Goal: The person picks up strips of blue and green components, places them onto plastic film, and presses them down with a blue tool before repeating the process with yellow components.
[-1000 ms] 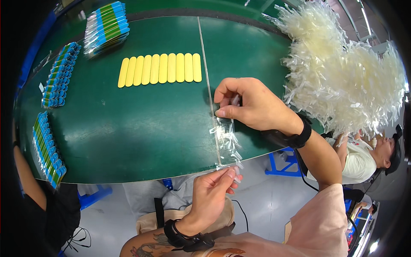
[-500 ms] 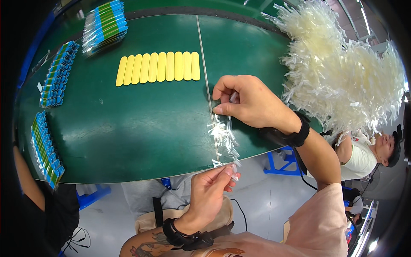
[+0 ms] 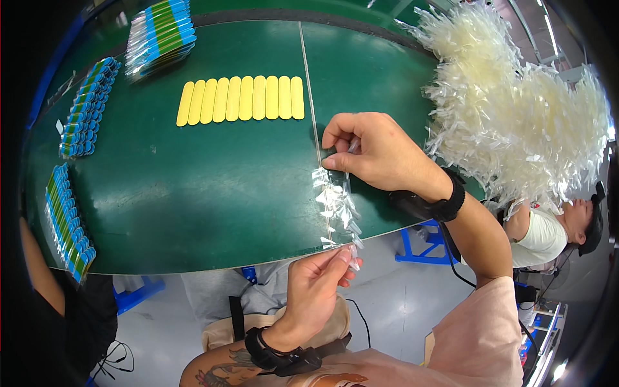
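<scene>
I see both hands on one clear plastic sleeve (image 3: pixel 335 206), stretched lengthwise over the near edge of the green table (image 3: pixel 193 193). Right hand (image 3: pixel 380 151) pinches the far end of the sleeve, thumb and forefinger closed on it, other fingers curled, hand resting on the table surface. Left hand (image 3: pixel 316 290) sits just off the table's near edge and pinches the near end between thumb and fingertips (image 3: pixel 351 255). Sleeve lies crinkled and glossy along the thin seam line (image 3: pixel 309 97) that runs across the table.

Around it: a row of yellow oblong pieces (image 3: pixel 242 99) lies side by side further out on the table, well apart from the hands. A big heap of clear sleeves (image 3: pixel 516 122) is piled just right of the right hand. Stacks of packed blue-and-green items (image 3: pixel 84 106) line the left side, with more at the far left corner (image 3: pixel 158 35) and near left edge (image 3: pixel 64 219).

Another person in a white top (image 3: pixel 541 235) is at lower right, beyond the table.
</scene>
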`<state>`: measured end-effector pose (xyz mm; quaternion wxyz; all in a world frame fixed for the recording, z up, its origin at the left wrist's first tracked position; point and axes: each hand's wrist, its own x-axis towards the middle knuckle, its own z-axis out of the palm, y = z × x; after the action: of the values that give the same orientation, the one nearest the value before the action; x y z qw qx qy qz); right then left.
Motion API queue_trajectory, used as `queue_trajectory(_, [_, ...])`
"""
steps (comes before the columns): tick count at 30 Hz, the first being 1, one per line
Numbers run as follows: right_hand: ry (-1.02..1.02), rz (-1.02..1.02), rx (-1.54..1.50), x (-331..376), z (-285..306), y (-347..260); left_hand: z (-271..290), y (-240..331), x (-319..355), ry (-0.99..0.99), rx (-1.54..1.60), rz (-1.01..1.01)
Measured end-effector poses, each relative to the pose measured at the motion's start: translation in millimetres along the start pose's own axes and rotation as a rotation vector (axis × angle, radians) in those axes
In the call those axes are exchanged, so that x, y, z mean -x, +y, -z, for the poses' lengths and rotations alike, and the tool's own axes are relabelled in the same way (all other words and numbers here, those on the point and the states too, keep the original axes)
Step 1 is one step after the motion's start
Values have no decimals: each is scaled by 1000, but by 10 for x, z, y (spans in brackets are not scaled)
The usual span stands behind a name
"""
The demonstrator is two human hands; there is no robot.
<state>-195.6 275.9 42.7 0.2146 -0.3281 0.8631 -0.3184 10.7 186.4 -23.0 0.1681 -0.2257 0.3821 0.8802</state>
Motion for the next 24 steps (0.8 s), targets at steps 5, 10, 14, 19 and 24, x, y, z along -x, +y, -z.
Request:
queue_trajectory(5, [2,2,0,3,8,7,-4,-12,-5,-3,0,-5])
queue_trajectory(10, [7,9,-8,-4,-9,25,-1,-13,-9,-4,-11,-7])
queue_trajectory(14, [14,-4,-10,-4,-12,28,-3,-18,-12,2,-20,-11])
queue_trajectory(19, [10,8,-5,-10,-12,16,14,-31,-17,2,-38,-35])
queue_trajectory(24, [18,4,-3,-8,-12,14,32,-52,-33,-4,-47,-44])
